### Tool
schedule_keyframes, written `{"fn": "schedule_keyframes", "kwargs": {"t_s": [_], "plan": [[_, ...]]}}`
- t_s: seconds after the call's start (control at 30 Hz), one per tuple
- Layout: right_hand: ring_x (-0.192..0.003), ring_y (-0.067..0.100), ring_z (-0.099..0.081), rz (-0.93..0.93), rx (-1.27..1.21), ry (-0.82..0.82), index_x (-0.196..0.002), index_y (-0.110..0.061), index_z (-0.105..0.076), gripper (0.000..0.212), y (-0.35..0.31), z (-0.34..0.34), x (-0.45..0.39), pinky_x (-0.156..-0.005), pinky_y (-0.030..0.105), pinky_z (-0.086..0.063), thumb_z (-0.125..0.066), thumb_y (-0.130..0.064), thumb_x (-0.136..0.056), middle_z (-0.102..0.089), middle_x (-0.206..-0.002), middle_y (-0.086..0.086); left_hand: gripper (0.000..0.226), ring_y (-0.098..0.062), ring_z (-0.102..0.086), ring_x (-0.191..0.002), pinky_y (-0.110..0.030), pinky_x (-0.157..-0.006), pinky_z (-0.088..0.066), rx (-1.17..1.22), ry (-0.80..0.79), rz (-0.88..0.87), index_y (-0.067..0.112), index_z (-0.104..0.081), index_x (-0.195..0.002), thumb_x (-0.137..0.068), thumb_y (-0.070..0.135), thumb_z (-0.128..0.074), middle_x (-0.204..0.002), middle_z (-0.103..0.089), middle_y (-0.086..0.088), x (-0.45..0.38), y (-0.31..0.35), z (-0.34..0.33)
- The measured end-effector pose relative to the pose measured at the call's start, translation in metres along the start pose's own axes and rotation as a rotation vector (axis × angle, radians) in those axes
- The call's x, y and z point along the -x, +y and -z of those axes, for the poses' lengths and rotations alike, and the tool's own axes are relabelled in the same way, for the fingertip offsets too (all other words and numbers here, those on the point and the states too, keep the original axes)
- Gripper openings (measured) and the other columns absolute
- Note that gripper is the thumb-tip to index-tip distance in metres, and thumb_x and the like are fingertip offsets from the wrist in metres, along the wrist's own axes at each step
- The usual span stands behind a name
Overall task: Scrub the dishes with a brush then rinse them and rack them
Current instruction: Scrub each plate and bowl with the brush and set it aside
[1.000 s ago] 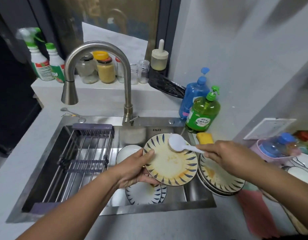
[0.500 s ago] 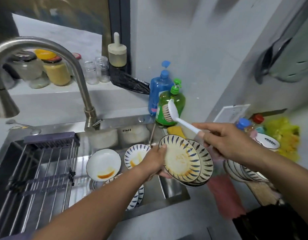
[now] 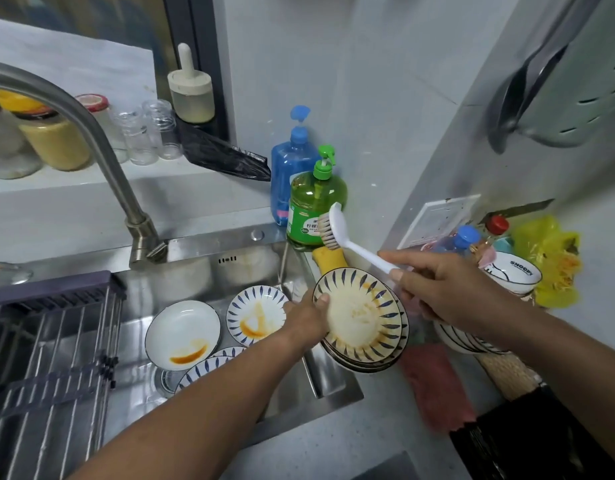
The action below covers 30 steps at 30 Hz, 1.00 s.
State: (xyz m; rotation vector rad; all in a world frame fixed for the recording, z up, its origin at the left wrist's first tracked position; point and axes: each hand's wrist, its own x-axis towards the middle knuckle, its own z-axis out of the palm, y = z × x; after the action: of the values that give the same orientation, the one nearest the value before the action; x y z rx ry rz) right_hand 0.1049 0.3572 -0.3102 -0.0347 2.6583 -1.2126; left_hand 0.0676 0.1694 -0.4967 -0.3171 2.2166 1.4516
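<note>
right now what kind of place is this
Most likely a home kitchen sink corner: a steel sink with a tap holds sauce-stained dishes, a green dish soap bottle stands beside it, and jars line the sill.

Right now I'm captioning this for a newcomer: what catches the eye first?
The left hand holds a stained blue-leaf plate over a stack at the sink's right edge. The right hand lifts a white brush by the green soap bottle. Sauce-smeared plates lie in the sink.

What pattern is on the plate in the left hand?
Dark blue leaf strokes around the plate rim, cream centre; head view.
</note>
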Motion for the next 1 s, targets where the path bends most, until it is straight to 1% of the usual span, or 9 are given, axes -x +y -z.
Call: {"fn": "schedule_keyframes", "kwargs": {"t_s": [0.1, 0.2, 0.27, 0.4, 0.53, 0.67, 0.73, 0.87, 1.0], "plan": [[-0.051, 0.012, -0.048, 0.006, -0.017, -0.033, -0.125, -0.041, -0.069, 0.031, -0.001, -0.005, -0.002, -0.042, 0.02, -0.036, -0.06, -0.023, -0.102, -0.061, -0.063, -0.006, 0.054, -0.048, -0.032, -0.143, -0.054, -0.117, -0.033, -0.097, -0.012, -0.022, 0.022, -0.031, -0.158, -0.109, 0.045, -0.037, -0.156, -0.029, -0.026, 0.003, 0.008, -0.003], [-0.049, 0.012, -0.049, 0.011, 0.004, -0.057, -0.127, -0.041, -0.068, 0.032, -0.002, -0.01, -0.007, -0.043, 0.019, -0.038, -0.06, -0.024, -0.102, -0.062, -0.068, -0.001, 0.063, -0.042, -0.014, -0.154, -0.051, -0.125, -0.022, -0.058, -0.115, -0.001, 0.029, -0.014, -0.163, -0.109, 0.042, -0.041, -0.167, -0.004, -0.019, 0.001, 0.005, -0.006], [-0.049, 0.014, -0.049, -0.006, -0.004, -0.071, -0.129, -0.04, -0.067, 0.033, -0.003, -0.014, -0.011, -0.042, 0.02, -0.038, -0.06, -0.024, -0.102, -0.063, -0.069, 0.0, 0.08, -0.04, -0.012, -0.156, -0.05, -0.126, -0.018, -0.053, -0.136, 0.051, 0.033, 0.0, -0.164, -0.102, 0.06, -0.044, -0.169, 0.008, -0.016, -0.004, 0.001, -0.008], [-0.051, 0.018, -0.05, -0.016, -0.023, -0.092, -0.129, -0.04, -0.067, 0.032, -0.002, -0.024, -0.02, -0.044, 0.025, -0.039, -0.062, -0.026, -0.101, -0.063, -0.066, -0.003, 0.102, -0.036, -0.011, -0.157, -0.051, -0.126, -0.015, -0.145, -0.14, 0.067, 0.039, 0.007, -0.162, -0.084, 0.09, -0.034, -0.171, 0.005, -0.008, -0.003, -0.003, -0.002], [-0.049, 0.017, -0.051, 0.025, -0.007, -0.117, -0.127, -0.041, -0.068, 0.032, -0.006, -0.036, -0.026, -0.046, 0.026, -0.042, -0.062, -0.025, -0.1, -0.064, -0.067, -0.002, 0.099, -0.031, -0.014, -0.157, -0.051, -0.126, -0.016, -0.014, -0.037, 0.088, 0.032, -0.004, -0.165, -0.088, 0.085, -0.037, -0.17, -0.011, -0.012, -0.004, -0.04, 0.03], [-0.048, 0.017, -0.051, 0.049, 0.007, -0.179, -0.122, -0.045, -0.067, 0.029, -0.015, -0.053, -0.034, -0.04, 0.019, -0.037, -0.061, -0.026, -0.1, -0.067, -0.074, 0.004, 0.067, -0.033, -0.048, -0.138, -0.044, -0.112, -0.043, 0.044, 0.174, 0.174, 0.009, -0.034, -0.155, -0.102, 0.043, -0.056, -0.154, -0.047, -0.014, -0.003, -0.107, 0.082], [-0.049, 0.015, -0.051, 0.066, 0.018, -0.226, -0.122, -0.046, -0.066, 0.029, -0.02, -0.067, -0.037, -0.041, 0.017, -0.037, -0.06, -0.026, -0.101, -0.067, -0.074, 0.004, 0.058, -0.035, -0.053, -0.129, -0.038, -0.1, -0.047, 0.024, 0.244, 0.296, 0.004, -0.038, -0.151, -0.103, 0.029, -0.057, -0.146, -0.052, -0.016, -0.001, -0.141, 0.106], [-0.045, 0.007, -0.05, 0.096, 0.052, -0.289, -0.12, -0.051, -0.065, 0.032, -0.027, -0.094, -0.043, -0.04, 0.016, -0.037, -0.06, -0.026, -0.101, -0.068, -0.074, 0.009, 0.041, -0.039, -0.063, -0.118, -0.042, -0.099, -0.054, -0.042, 0.253, 0.445, 0.002, -0.055, -0.136, -0.098, 0.017, -0.059, -0.134, -0.063, -0.02, -0.006, -0.205, 0.143], [-0.048, 0.014, -0.052, 0.101, 0.09, -0.364, -0.118, -0.059, -0.066, 0.031, -0.028, -0.121, -0.053, -0.044, 0.026, -0.041, -0.061, -0.036, -0.099, -0.07, -0.071, -0.002, 0.026, -0.032, -0.065, -0.109, -0.035, -0.09, -0.054, -0.195, 0.232, 0.406, 0.011, -0.062, -0.126, -0.102, 0.016, -0.054, -0.129, -0.066, -0.016, 0.004, -0.237, 0.155]]}}
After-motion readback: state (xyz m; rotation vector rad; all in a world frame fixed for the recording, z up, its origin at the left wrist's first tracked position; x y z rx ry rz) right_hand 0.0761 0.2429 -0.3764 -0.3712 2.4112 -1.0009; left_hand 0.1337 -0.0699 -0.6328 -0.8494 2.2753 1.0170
